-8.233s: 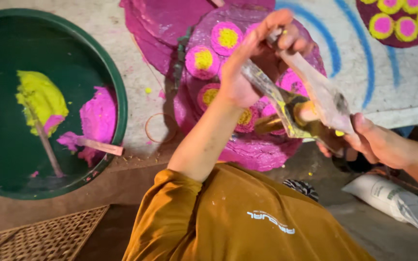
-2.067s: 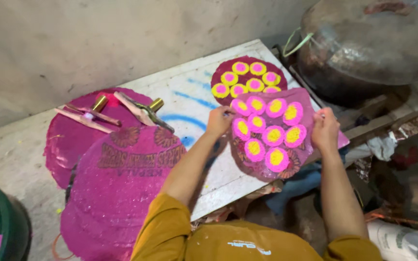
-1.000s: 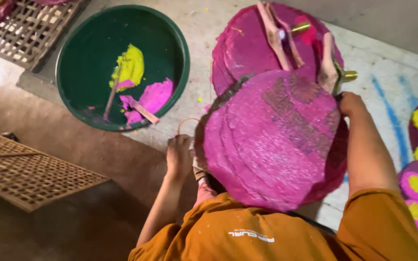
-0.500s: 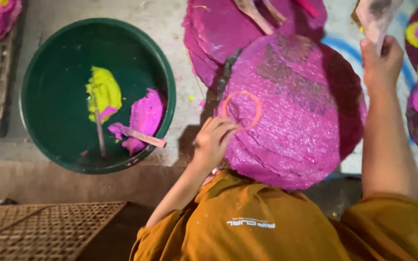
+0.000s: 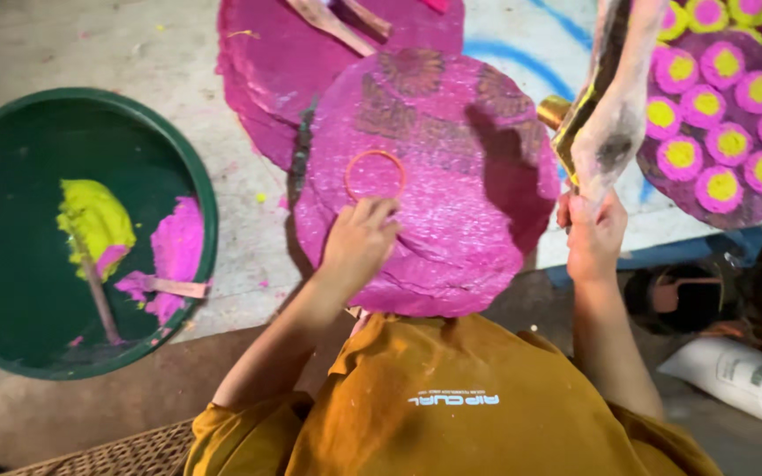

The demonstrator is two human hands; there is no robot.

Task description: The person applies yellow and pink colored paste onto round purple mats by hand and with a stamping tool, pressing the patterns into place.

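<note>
Since half a second ago: right hand point(image 5: 594, 236) lowered from the far edge of the work to the near right side, and the ring moved from the centre of the disc toward its far left part. Nearest: person's orange shirt, bearing a small pale printed mark across the chest, not transcribed. Left hand point(image 5: 359, 242): rests palm down on the pink disc point(image 5: 434, 176), fingers loosely curled, fingertips just below the thin orange ring point(image 5: 375, 175); whether they touch the ring cannot be told. Ring lies flat on the disc, judged to serve as a circle guide. Right hand: clenched around the lower end of a paint-stained applicator bag point(image 5: 615, 97), soft and pale with yellow and pink smears, held upright above the disc's right edge, judged so that its contents stay put. Right, near: white sack point(image 5: 738, 381) lying on its side, dark print too small to read. Left: green round basin point(image 5: 191, 167) holding a yellow paste heap point(image 5: 90, 220) and a pink paste heap point(image 5: 178, 251), each with a stick in it, kept within arm's reach. Far: second stack of pink discs point(image 5: 266, 62) with wooden sticks on top; a brass-coloured cylinder point(image 5: 553, 111) at the disc's right edge; a finished disc with yellow-centred pink dots point(image 5: 725, 115) on a white board with blue lines point(image 5: 522, 44).
</note>
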